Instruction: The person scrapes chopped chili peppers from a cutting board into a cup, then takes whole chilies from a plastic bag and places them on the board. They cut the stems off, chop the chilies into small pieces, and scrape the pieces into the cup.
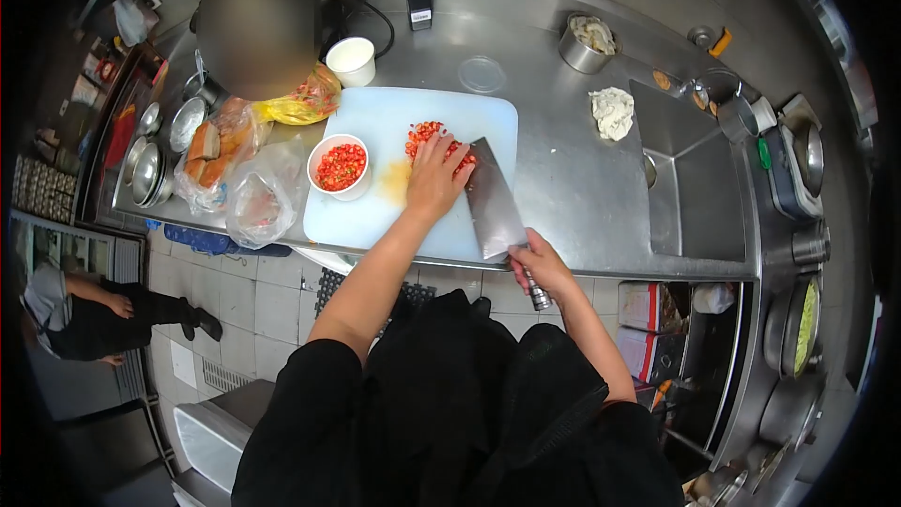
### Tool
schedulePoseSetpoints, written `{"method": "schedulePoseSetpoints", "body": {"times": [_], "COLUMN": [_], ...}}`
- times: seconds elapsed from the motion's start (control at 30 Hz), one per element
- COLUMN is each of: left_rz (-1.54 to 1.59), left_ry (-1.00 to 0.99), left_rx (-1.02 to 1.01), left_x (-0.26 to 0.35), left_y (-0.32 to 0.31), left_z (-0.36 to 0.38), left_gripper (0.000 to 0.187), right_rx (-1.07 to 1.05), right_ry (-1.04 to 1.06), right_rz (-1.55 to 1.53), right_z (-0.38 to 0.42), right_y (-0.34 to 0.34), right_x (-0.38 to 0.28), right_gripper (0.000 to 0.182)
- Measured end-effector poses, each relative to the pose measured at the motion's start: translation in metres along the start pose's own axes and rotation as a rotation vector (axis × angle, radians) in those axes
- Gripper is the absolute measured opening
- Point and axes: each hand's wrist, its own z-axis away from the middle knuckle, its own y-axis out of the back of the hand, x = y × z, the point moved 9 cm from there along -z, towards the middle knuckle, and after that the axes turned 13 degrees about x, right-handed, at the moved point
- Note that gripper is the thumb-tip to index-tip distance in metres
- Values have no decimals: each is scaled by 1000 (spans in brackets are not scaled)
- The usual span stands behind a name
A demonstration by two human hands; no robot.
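My right hand (542, 266) is closed around the metal handle of a cleaver (495, 202). Its wide blade lies over the right part of a white cutting board (375, 225), beside a pile of chopped red chilies (424, 136). On top of that pile rests my left hand (435, 172), fingers spread and stretched toward the blade, hiding part of the chilies. To its left on the board stands a white tub (339, 167) filled with chopped red chilies. A yellowish wet stain marks the board between tub and hand.
Bread in a plastic bag (211, 155) and a crumpled clear bag (266, 192) lie left of the board. Behind it are a white cup (352, 61) and a clear lid (481, 74). A sink (699, 178) is at right. Another person (103, 305) stands at far left.
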Motion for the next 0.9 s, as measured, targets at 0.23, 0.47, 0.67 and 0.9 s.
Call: {"method": "schedulePoseSetpoints", "body": {"times": [0.23, 0.47, 0.67, 0.9], "left_rz": [105, 129, 94, -121], "left_ry": [166, 133, 116, 191], "left_rx": [166, 195, 340, 472], "left_x": [-7, 4, 6, -50], "left_y": [5, 17, 80, 154], "left_z": [0, -5, -40, -35], "left_gripper": [21, 17, 16, 13], "right_rx": [-176, -260, -281, -465], "right_ry": [-59, -64, 56, 36], "right_rz": [-114, -192, -98, 66], "right_z": [-4, 5, 18, 19], "right_y": [-51, -59, -72, -138], "right_x": [15, 17, -30, -80], "right_gripper": [19, 19, 24, 23]}}
